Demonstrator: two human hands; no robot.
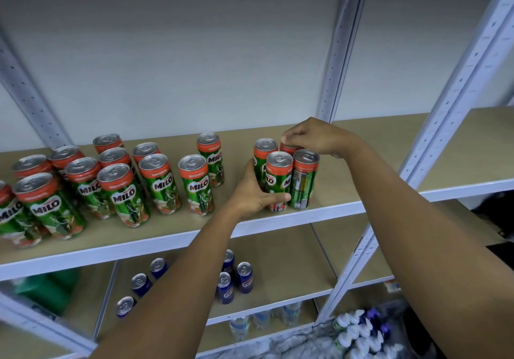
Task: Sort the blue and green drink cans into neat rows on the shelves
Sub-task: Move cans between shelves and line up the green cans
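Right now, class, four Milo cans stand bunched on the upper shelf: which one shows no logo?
The front-right Milo can of the cluster. It shows its printed back panel; the front-left Milo can, gripped by the left hand, shows its logo.

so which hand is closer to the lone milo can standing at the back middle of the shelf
Left. The left hand sits just right of that can, gripping the cluster's front cans; the right hand is farther right, atop the cluster's back can.

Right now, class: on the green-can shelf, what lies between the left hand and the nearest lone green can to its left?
In the head view, only bare shelf board separates the left hand from the lone green can.
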